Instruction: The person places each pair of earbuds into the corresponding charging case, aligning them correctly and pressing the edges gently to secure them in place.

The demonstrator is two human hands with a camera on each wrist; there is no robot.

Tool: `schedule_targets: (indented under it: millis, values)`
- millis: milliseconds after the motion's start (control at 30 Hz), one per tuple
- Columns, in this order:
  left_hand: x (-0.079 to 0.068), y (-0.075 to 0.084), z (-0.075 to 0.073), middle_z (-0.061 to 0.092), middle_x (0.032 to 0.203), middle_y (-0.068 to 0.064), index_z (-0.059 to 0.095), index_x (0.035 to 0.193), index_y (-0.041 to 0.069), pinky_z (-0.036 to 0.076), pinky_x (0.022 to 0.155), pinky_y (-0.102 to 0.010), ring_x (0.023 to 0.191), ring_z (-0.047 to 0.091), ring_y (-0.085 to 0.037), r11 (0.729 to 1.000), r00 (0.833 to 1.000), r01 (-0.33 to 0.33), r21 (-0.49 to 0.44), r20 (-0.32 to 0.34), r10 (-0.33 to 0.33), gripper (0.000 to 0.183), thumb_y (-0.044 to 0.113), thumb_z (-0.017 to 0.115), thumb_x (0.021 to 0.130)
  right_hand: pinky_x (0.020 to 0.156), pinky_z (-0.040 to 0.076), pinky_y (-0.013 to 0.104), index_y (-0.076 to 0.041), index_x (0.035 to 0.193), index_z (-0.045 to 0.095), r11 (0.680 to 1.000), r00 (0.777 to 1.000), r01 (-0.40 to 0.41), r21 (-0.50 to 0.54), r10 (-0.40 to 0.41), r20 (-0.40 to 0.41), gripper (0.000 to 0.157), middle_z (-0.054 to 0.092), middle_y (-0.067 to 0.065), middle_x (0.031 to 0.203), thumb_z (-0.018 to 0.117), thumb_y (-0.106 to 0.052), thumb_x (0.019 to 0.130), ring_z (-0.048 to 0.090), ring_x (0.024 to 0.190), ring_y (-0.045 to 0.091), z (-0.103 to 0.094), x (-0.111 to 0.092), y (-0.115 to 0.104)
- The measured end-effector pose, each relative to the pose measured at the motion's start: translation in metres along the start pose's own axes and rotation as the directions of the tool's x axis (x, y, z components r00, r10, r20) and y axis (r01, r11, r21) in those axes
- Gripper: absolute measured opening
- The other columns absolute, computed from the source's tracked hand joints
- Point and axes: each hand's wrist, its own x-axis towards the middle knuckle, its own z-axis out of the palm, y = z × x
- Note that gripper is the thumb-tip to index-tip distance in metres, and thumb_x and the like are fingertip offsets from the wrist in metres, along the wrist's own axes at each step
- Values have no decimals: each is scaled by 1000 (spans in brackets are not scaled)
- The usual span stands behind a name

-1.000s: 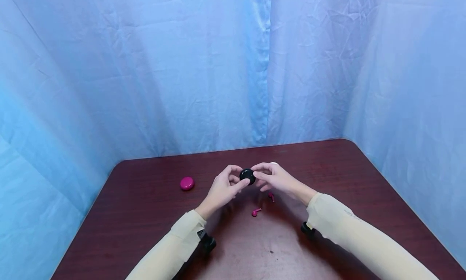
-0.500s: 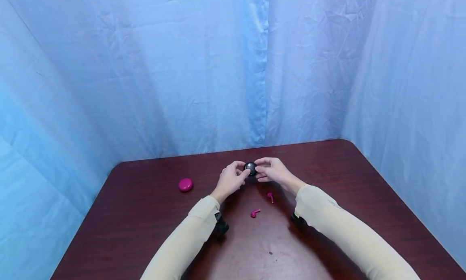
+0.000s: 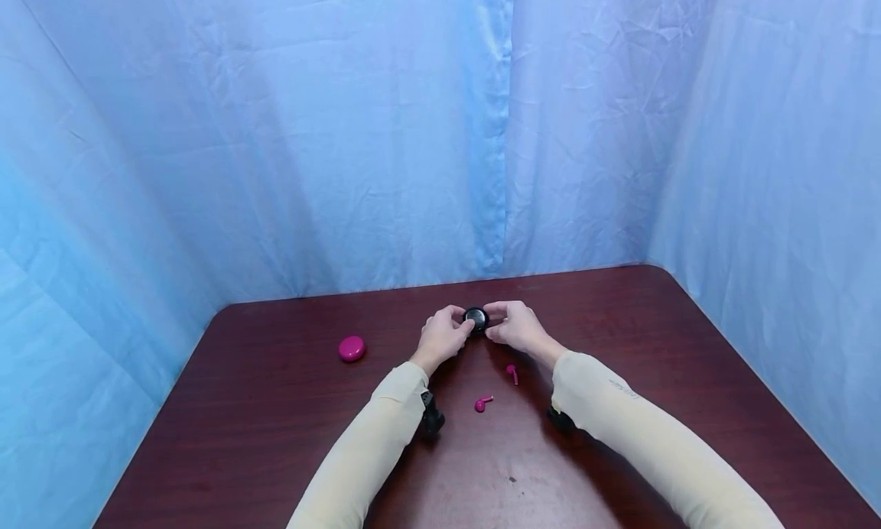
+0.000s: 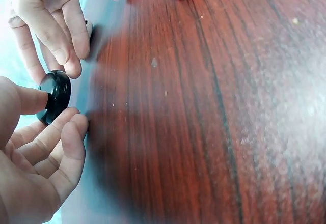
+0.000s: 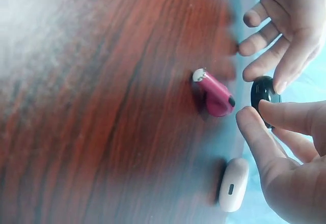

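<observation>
Both hands hold a small round black case (image 3: 476, 320) with a glossy face, raised above the far middle of the table. My left hand (image 3: 440, 336) pinches its left side, the thumb lying on the face. At the opposite edge, the thumb and fingers of my right hand (image 3: 518, 327) pinch the rim. Two pink earbuds lie on the table on the near side of the hands: one earbud (image 3: 512, 373) below the right hand, the other earbud (image 3: 482, 403) closer to me. Fingers hide part of the black case in every view.
A round pink case (image 3: 352, 348) sits on the dark red-brown table (image 3: 275, 422), left of the hands. In the right wrist view a white case (image 5: 234, 185) with a port stands beside the right hand. Blue curtains (image 3: 385, 131) enclose the table's back and sides.
Both hands have carried the black case slightly farther away and to the right, turning its glossy face toward the head camera. The pink earbuds and pink case stay put.
</observation>
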Motion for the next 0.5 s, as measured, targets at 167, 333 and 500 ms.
schedule_targets:
  millis: [167, 333, 500]
  values:
    - [2, -2, 3, 71, 84, -2, 65, 126, 5, 53, 71, -33, 69, 66, -14, 998, 1000, 3, 55, -13, -3, 33, 26, 64, 100, 93, 54, 43, 6, 136, 59, 975, 995, 98, -199, -101, -6, 51, 69, 22, 120, 72, 7, 86, 69, 108, 30, 2, 1, 2]
    - [3, -3, 2, 71, 86, -3, 67, 122, 4, 52, 75, -35, 72, 65, -15, 995, 1000, -1, 99, -18, 2, 32, 26, 64, 100, 93, 54, 45, 7, 134, 59, 956, 991, 130, -264, -134, 6, 49, 69, 22, 119, 72, 6, 87, 68, 108, 31, 4, 4, 1]
    - [1, -5, -1, 69, 81, -3, 65, 125, 2, 53, 61, -28, 61, 64, -16, 998, 998, 56, 8, 17, -56, 32, 24, 62, 102, 99, 50, 47, 7, 133, 60, 930, 991, 131, -342, -127, 35, 47, 71, 19, 116, 72, 5, 87, 65, 115, 32, 7, 5, -1]
